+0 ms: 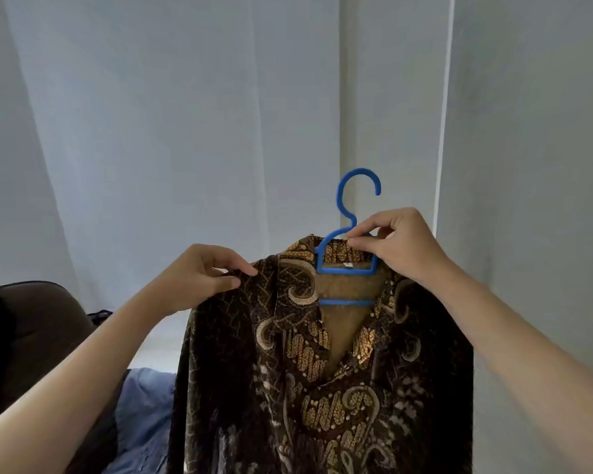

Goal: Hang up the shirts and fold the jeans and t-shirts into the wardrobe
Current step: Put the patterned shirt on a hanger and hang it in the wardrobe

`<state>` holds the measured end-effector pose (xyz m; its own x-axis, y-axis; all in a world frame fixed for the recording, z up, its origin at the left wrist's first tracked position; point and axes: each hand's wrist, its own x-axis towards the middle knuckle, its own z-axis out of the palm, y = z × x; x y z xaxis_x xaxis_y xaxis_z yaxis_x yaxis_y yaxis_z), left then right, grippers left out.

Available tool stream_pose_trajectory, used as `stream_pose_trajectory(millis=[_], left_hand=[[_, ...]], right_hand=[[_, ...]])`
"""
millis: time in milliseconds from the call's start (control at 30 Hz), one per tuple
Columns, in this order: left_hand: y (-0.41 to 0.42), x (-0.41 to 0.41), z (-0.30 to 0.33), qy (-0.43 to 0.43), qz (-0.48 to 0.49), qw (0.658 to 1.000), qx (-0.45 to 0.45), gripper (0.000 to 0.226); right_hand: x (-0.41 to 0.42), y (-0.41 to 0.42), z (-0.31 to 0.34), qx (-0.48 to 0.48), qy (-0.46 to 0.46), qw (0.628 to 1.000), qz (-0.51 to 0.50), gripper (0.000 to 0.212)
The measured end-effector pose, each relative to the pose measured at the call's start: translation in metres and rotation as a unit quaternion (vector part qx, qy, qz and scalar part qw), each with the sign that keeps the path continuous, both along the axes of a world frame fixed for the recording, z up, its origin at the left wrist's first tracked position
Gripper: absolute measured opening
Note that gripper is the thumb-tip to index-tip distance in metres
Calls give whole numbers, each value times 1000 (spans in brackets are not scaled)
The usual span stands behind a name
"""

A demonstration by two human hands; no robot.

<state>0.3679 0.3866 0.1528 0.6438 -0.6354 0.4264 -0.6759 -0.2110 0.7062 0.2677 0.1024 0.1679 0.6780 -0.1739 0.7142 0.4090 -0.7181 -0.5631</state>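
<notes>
A dark brown batik shirt with gold patterns hangs in front of me on a blue plastic hanger, whose hook points up and curls to the right. My left hand pinches the shirt's left shoulder between thumb and fingers. My right hand pinches the back of the collar together with the hanger's top bar. The shirt front is open at the neck, and the hanger's arms are hidden inside the fabric.
Pale blue-grey curtains or panels fill the background, with a vertical white edge at the right. A dark brown rounded piece of furniture sits low left, and a blue garment lies beneath it.
</notes>
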Motion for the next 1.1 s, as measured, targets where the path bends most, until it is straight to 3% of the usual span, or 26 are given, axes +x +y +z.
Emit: stream_pose_trajectory(millis=[233,367,533,700,833,967,1100], left_hand=[[-40,-27,-13,73,-106,987,-91,39],[-72,-43,-27,82,-129,981,-121,42],[-105,-60,-34,152,-201,956,-148,41],[-135,-70,-43,184,-281,935,-111,36],[-164,-69,-49,199,-355,911,-70,35],[-198,-71,-49,128,-405,905,6,43],[-237,-82,-50,-21,-310,951,1,58]], right_hand=[[-51,-10,-12,17,-22,988,-154,15],[-78,-4,-27,11,-10,973,-231,31],[-104,-4,-43,63,-7,975,-215,33],[-125,-22,-34,196,-26,960,-199,26],[-138,-44,-31,250,-57,945,-204,23],[-145,-69,-33,256,-113,925,-258,23],[-155,-107,-31,246,-155,904,-314,20]])
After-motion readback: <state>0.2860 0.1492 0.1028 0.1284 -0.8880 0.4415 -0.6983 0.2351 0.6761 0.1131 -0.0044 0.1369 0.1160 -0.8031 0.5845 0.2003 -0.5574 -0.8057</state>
